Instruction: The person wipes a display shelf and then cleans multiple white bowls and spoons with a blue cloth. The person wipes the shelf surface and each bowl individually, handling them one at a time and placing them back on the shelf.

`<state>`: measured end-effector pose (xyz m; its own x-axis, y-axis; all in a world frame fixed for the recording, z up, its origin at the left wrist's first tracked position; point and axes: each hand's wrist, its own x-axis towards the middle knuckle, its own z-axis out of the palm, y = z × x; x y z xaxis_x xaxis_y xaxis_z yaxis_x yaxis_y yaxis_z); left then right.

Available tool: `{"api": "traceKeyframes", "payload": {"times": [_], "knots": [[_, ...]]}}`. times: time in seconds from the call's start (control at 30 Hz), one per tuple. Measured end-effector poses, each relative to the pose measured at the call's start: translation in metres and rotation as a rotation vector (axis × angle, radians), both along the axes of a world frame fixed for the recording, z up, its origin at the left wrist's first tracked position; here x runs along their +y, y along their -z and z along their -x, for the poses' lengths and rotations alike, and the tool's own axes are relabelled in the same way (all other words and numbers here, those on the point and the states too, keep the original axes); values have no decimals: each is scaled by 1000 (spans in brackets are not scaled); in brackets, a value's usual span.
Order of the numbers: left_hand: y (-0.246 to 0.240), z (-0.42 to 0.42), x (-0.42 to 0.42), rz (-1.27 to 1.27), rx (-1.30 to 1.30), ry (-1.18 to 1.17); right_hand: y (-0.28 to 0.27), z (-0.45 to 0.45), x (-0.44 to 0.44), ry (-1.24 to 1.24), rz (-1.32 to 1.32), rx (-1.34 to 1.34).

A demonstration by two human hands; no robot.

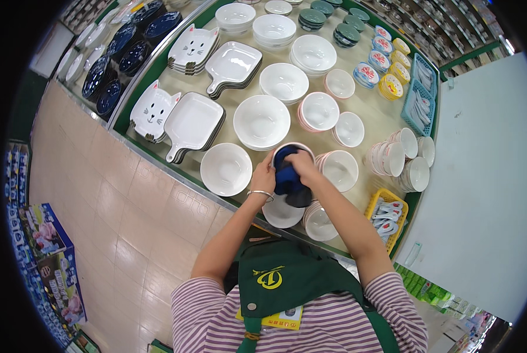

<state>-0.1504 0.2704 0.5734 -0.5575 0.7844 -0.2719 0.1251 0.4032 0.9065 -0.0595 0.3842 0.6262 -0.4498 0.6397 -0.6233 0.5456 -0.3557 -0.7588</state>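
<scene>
A white ceramic bowl (306,147) is held above the front of the display table, its rim gripped by my left hand (264,175). My right hand (302,165) presses a dark blue cloth (287,178) into this bowl. Part of the cloth hangs over the near side and hides most of the bowl. Just below it, another white bowl (283,212) rests on the table. To the left of my hands stands a large white bowl (226,170); to the right is a stack of pink-sided bowls (339,170).
White handled square plates (195,121) and cat-face plates (154,110) are stacked at left. A yellow basket of spoons (406,215) stands at right, near cups lying tilted (385,159). The table has a raised green edge (157,164). A pale panel (480,176) borders the right side.
</scene>
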Motion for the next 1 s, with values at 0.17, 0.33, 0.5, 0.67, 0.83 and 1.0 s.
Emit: {"api": "traceKeyframes", "payload": {"times": [0.17, 0.33, 0.5, 0.67, 0.83, 1.0], "knots": [[-79, 14, -29, 113, -349, 8, -30, -34, -33, 161, -97, 331], [-64, 11, -88, 210, 193, 463, -94, -47, -78, -681, -1053, 255], [-31, -12, -96, 180, 142, 266, -32, -54, -104, -1366, -1474, -185], [-37, -18, -90, 230, 103, 202, 4, -44, -123, -1043, -1192, -277], [-28, -14, -91, 152, 50, 187, 14, -33, -118, -455, -633, -307], [-33, -1, -95, 197, 30, 226, 12, -83, -98, 691, 776, 455]]}}
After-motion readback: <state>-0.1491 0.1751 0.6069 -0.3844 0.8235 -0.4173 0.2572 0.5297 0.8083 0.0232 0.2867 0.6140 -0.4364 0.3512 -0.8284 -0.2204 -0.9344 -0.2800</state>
